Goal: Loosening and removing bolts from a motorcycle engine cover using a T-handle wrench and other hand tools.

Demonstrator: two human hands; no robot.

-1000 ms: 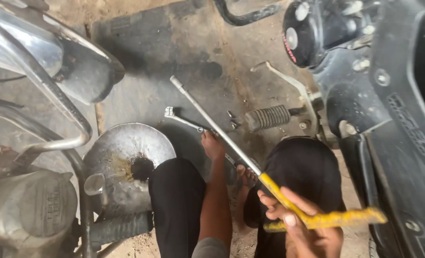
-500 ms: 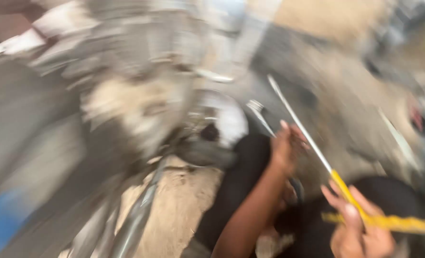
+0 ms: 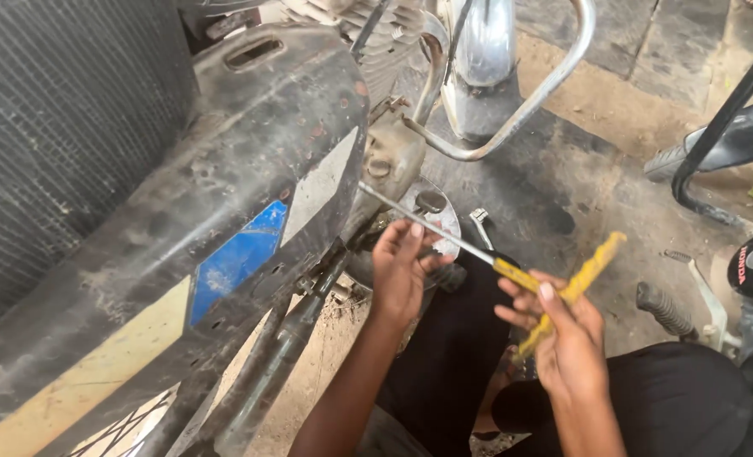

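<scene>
My right hand (image 3: pixel 567 338) grips the yellow T-handle wrench (image 3: pixel 554 292). My left hand (image 3: pixel 402 267), half-open, steadies its shaft (image 3: pixel 427 224). I'd keep it square to the engine (image 3: pixel 393 156).

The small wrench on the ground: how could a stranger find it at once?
Start at the motorcycle's chrome guard bar and look below its bend to the dark floor mat. The wrench lies there, beside the round metal cover. It is short, silver and loose, unlike the long yellow-handled T-wrench.

Yellow plastic T-handle (image 3: pixel 562 292), shiny steel shaft (image 3: pixel 427 224), dusty matt tank (image 3: pixel 224 195)
</scene>
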